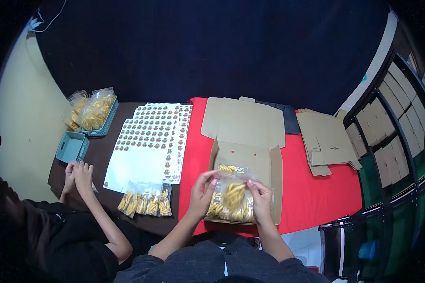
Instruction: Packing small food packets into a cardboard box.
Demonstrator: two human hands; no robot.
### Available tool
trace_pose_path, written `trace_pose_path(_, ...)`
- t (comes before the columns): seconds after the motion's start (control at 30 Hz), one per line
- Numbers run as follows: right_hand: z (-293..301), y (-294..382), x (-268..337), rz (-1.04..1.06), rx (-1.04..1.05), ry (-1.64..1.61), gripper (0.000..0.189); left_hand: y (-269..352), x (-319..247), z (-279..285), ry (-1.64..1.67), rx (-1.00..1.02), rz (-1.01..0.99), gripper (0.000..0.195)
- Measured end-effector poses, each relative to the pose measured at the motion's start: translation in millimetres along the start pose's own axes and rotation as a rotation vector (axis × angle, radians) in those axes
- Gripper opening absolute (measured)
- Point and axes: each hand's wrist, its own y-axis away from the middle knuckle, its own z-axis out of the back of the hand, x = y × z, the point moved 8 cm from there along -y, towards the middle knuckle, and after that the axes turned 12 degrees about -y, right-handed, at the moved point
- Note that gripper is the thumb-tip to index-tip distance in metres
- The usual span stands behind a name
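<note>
Between both hands hangs a clear plastic bag of yellow stick snacks (pixel 234 195), somewhat blurred. My left hand (pixel 202 194) pinches its upper left edge, and my right hand (pixel 261 198) grips the upper right edge. Directly below is an open cardboard box (pixel 276 184), its lid (pixel 244 122) folded back away from me. Several more snack bags (pixel 216 207) lie inside along the near end, partly covered by the held bag and my hands. Another snack bag (pixel 230 168) shows just beyond my fingertips. Two small red dots mark the box's inside.
Left of the box, a row of filled bags (pixel 145 203) lies below sticker sheets (pixel 145 138). A co-worker's hands (pixel 79 175) are near an empty teal basket (pixel 71 146); a fuller basket (pixel 115 115) holds large snack bags (pixel 97 109). Flattened cardboard boxes (pixel 326 138) lie right on red cloth (pixel 318 198).
</note>
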Motion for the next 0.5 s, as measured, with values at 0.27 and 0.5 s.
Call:
trace_pose_path(0.27, -19.4, 12.1, 28.5, 0.297, 0.053, 0.295, 0.023, 16.8, -32.5, -29.6, -0.213, 0.152, -0.235, 0.047)
trace_pose_path(0.5, -14.1, 17.9, 34.5, 0.286, -0.228, 0.057, 0.010, 29.8, -7.4, -26.4, -0.036, 0.138, 0.013, 0.019)
